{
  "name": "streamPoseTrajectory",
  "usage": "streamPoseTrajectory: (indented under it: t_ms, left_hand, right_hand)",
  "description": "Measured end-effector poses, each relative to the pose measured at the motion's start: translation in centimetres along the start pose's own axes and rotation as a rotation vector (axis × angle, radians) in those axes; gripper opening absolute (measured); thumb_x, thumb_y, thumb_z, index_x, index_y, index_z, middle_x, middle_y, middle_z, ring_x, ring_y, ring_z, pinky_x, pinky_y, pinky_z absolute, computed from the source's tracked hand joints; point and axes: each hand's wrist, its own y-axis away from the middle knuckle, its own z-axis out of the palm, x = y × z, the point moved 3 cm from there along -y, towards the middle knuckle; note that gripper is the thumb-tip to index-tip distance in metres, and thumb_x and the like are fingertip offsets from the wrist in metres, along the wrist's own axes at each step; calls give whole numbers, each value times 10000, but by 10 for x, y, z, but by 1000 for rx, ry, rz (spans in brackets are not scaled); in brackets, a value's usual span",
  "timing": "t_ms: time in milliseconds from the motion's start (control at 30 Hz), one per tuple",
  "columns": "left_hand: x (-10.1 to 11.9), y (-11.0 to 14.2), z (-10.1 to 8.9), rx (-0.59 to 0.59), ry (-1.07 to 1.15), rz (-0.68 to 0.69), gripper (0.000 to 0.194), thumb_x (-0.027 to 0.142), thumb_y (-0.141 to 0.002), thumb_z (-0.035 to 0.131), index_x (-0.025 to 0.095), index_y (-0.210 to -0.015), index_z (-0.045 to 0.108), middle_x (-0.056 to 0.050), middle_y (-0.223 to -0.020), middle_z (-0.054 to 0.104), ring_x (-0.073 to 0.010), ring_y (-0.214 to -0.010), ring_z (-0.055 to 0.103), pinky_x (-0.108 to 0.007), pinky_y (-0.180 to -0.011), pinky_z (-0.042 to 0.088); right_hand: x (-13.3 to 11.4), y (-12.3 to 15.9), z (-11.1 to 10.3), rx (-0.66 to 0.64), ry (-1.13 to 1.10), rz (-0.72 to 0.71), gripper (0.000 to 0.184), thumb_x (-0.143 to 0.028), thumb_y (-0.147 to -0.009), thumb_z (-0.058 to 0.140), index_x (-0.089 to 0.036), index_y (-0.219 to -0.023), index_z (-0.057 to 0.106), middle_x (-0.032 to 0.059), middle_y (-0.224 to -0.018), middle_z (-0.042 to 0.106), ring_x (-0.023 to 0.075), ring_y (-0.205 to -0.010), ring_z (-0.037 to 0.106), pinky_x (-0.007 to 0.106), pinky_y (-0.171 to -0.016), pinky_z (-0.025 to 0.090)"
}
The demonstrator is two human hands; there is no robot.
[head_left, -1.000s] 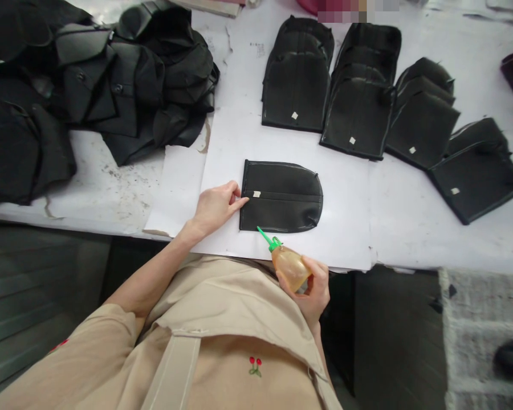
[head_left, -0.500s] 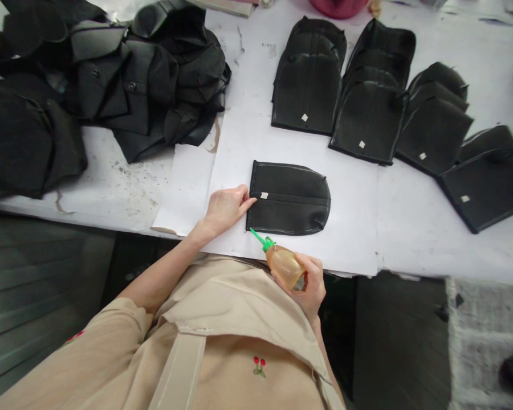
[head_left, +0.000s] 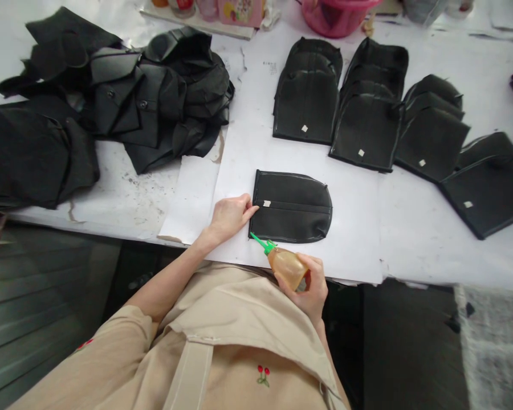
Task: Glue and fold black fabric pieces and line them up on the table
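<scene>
A black leather-like piece [head_left: 294, 191] with one rounded end and a small white tag lies flat on white paper in front of me. My left hand [head_left: 231, 217] is closed at its straight left edge, thumb on the border near the tag; the curled fingertips are partly hidden. In my right hand [head_left: 310, 287] is a squeeze bottle [head_left: 287, 267] of amber liquid, tilted, with a long green nozzle. The nozzle's tip is at the piece's near left corner; whether it touches cannot be made out.
Overlapping black pieces [head_left: 305, 102] with white tags fan out at the right. A heap of black leather-like parts [head_left: 162, 97] covers the left side. Along the back stand a pink basin [head_left: 340, 20] and a pink box [head_left: 240, 12]. The table's front edge runs close to my apron [head_left: 239, 296].
The head view has tilted up slightly, so more of the table's back shows. Both hands keep their holds, and the nozzle stays at the same corner of the piece.
</scene>
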Motion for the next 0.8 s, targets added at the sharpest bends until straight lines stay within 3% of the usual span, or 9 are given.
streamPoseTrajectory:
  t_ms: [133,233,400,600,700,800]
  left_hand:
    - [-1,-1,0,-18,22,2,269,421,-983,548,201,-862,644,-50,-802,725,-198,-750,667,-279,-645,366]
    - [0,0,-1,-36,68,12,252,386,-986,533,203,-832,615,-43,-790,717,-188,-730,656,-273,-642,349]
    - [1,-1,2,21,246,50,260,347,-970,491,226,-742,515,-10,-685,642,-186,-643,599,-281,-630,338]
    - [2,-6,8,85,698,66,359,472,-909,534,231,-658,441,27,-623,506,-165,-589,488,-281,-600,361]
    - [3,-12,14,52,1061,-57,394,521,-801,681,227,-684,448,33,-666,538,-164,-643,546,-265,-618,418]
    - [5,-17,16,-74,1394,-283,442,476,-656,837,235,-880,542,19,-774,664,-192,-731,655,-276,-678,505]
  right_hand:
    - [9,1,-6,-53,-344,445,509,-400,-740,815,-225,-1178,625,63,-1079,696,229,-902,692,340,-727,601]
    - [19,0,-11,51,-710,617,501,-494,-791,728,-221,-1199,629,79,-982,738,236,-752,715,316,-536,576]
    - [54,-22,-37,450,-930,632,325,-604,-819,656,-333,-972,749,53,-956,770,248,-837,757,397,-626,662]
    - [74,-49,-91,660,-1024,589,365,-605,-778,709,-284,-946,751,86,-979,746,221,-732,724,319,-466,603]
    - [86,-50,-107,719,-1013,557,346,-579,-776,723,-275,-941,745,72,-966,746,202,-694,708,287,-423,569]
    - [105,-48,-115,808,-989,551,323,-526,-744,780,-254,-917,746,48,-911,754,186,-691,714,291,-497,611]
